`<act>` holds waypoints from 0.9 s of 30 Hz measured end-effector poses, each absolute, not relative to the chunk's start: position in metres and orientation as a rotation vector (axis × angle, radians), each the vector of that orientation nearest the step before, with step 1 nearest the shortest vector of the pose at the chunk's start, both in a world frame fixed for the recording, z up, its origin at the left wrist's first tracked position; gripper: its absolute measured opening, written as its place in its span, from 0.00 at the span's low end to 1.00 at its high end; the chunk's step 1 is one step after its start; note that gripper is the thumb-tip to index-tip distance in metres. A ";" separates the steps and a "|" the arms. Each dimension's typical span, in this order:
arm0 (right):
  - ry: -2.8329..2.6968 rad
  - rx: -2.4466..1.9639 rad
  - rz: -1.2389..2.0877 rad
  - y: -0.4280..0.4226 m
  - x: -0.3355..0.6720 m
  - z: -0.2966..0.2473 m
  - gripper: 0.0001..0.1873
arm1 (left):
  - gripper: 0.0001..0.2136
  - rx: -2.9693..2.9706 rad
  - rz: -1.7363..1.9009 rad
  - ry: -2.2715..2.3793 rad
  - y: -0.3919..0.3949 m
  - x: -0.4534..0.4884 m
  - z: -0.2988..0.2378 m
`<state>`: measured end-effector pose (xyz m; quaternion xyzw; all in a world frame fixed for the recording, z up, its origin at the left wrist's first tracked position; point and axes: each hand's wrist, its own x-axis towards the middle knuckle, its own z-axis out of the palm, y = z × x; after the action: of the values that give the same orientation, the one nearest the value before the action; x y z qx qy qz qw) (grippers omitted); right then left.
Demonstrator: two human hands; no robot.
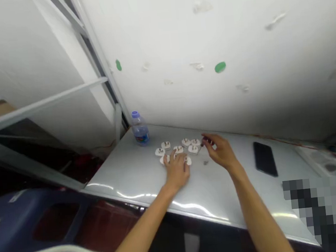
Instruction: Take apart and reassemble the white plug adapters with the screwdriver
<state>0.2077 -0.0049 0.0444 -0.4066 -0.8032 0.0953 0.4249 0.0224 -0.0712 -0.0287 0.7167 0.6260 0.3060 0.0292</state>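
Note:
Several white plugs with metal prongs, one of them a white plug (166, 145) at the back left, lie in a cluster on the grey metal tabletop (149, 179). Over the front ones rests my left hand (176, 170), fingers spread and touching them, partly hiding those plugs. My right hand (220, 150) is closed around the dark handle of a screwdriver (207, 140). Its thin shaft slants down to the left, close to another white plug (193, 149); whether the tip touches it I cannot tell. A small dark pile (205, 162), perhaps screws, lies in front of the right hand.
A clear plastic bottle (140, 130) with a blue cap stands at the back left. A black phone (264, 158) lies to the right, beside a whitish object (322, 160). Behind rises a white wall (183, 100); a white cable (64, 250) crosses the lower left, near a blue chair (23, 223).

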 end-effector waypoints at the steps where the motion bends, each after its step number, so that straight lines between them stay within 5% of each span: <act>1: -2.033 -1.037 0.256 -0.001 0.211 0.043 0.16 | 0.17 2.214 0.933 1.922 -0.070 0.023 -0.028; 27: -2.093 -1.070 0.163 0.000 0.224 0.051 0.14 | 0.15 2.369 0.868 1.767 -0.068 0.036 -0.025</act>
<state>0.2242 0.0002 0.0510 -0.4194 -0.8206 0.0638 0.3828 0.0358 -0.0676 -0.0252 0.7688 0.5733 0.2818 0.0308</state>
